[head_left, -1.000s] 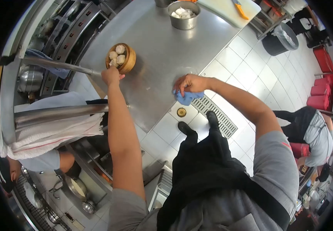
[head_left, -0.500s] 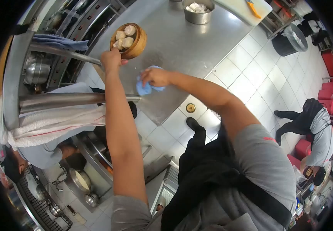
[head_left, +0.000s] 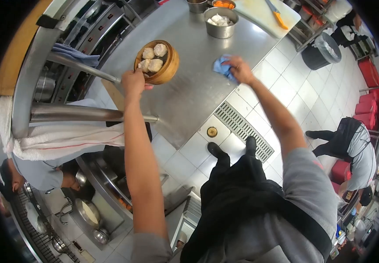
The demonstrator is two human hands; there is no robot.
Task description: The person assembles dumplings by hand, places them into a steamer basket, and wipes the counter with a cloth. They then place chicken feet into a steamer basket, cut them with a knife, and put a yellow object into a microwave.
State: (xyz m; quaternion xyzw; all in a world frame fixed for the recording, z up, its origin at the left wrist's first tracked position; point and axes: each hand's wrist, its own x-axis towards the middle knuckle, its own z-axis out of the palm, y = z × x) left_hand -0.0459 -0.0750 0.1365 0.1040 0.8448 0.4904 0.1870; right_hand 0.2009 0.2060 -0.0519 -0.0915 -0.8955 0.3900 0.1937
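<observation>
My left hand (head_left: 134, 82) grips the near rim of a round bamboo steamer (head_left: 170, 65), which tilts toward me. Several pale dumplings (head_left: 155, 65) sit inside it. Over by the right edge of the steel table (head_left: 189, 94), my right hand (head_left: 238, 69) has its fingers closed on a blue cloth (head_left: 223, 66) that lies against the tabletop. The hand is slightly blurred.
Toward the table's far end stand a metal pot of white pieces (head_left: 221, 30), a bowl of orange pieces (head_left: 223, 4) and a cutting board (head_left: 259, 15) with an orange-handled knife (head_left: 280, 19). A steel post (head_left: 77, 113) crosses at left. Two other people work nearby.
My right hand has slid the blue cloth away to the right and farther up the table. In the view, the steamer and my left hand sit slightly lower and more to the right.
</observation>
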